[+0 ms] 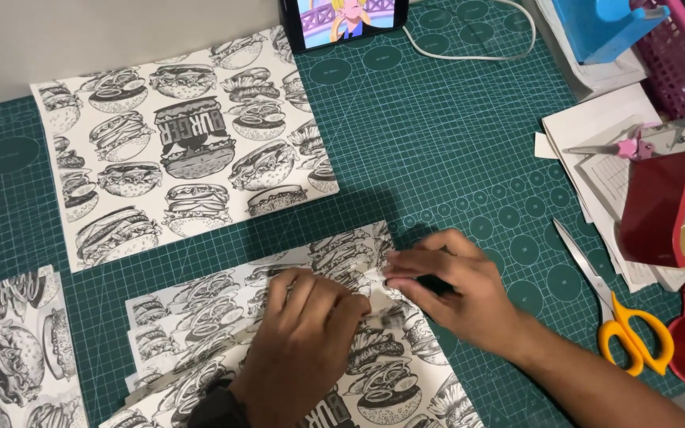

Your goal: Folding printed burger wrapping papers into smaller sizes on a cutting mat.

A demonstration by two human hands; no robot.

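Hands on printed paper [223, 317], which lies on the green cutting mat [438, 143] at its near edge. Left hand [303, 341]: palm down, fingers curled, pressing the paper flat. Right hand [453, 289]: just beside it, wrist angled in from the right, fingertips pinched on the paper's folded edge. Scissors [620, 317]: right of the paper, untouched.

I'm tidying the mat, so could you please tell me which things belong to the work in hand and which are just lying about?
In hand: left hand, right hand, burger-print paper.
Lying about: scissors, red tape dispenser, phone, flat printed sheet.
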